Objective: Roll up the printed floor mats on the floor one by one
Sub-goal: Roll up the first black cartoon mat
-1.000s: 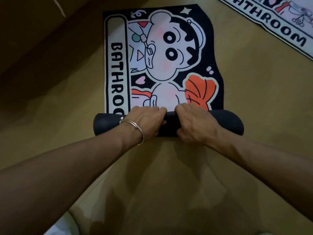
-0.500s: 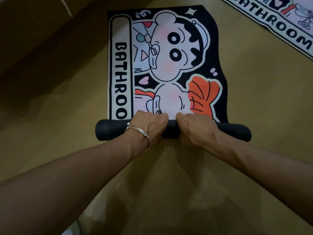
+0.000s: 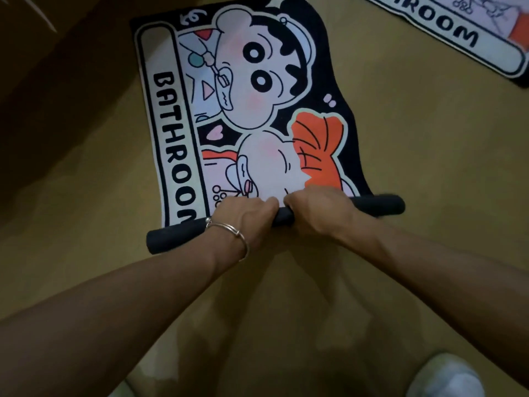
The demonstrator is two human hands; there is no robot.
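A printed floor mat (image 3: 257,90) with a cartoon figure and the word BATHROOM lies flat on the tan floor, its near end wound into a thin black roll (image 3: 171,234). My left hand (image 3: 246,216), a silver bangle on its wrist, grips the roll near its middle. Right beside it, my right hand (image 3: 315,210) grips the roll too. Both sets of fingers curl over the far side of the roll. The roll sits slanted, its left end nearer to me.
A second BATHROOM mat (image 3: 458,32) lies flat at the top right, partly cut off by the frame. A dark shadowed band (image 3: 43,96) runs along the upper left. Something pale (image 3: 446,376) shows at the bottom right corner. Tan floor surrounds the mats.
The roll has become thinner and tighter, and more of the printed picture shows ahead of it. The roll has also tilted, left end toward me. Both hands keep their grip.
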